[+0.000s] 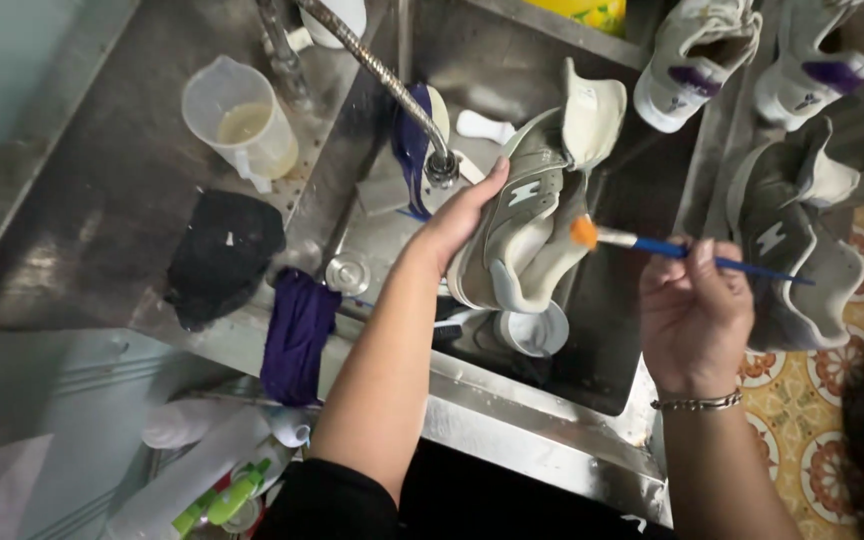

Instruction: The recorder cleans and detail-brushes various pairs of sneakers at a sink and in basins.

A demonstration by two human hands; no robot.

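Observation:
My left hand (455, 222) grips a grey and cream sneaker (532, 215) by its side, holding it over the steel sink (512, 400) with the tongue pulled up. My right hand (694, 310) holds a thin blue-handled paintbrush (687, 251) whose orange bristle tip touches the sneaker's side near the heel. A bracelet sits on my right wrist. The flexible metal tap hose (382, 75) ends just left of the sneaker.
A clear measuring jug (240, 120) with yellowish liquid and a black cloth (222, 255) lie on the drainboard. A purple cloth (297, 335) hangs over the sink edge. Matching grey sneaker (797, 240) and two white sneakers (697, 55) rest at right. Bottles (222, 490) stand below left.

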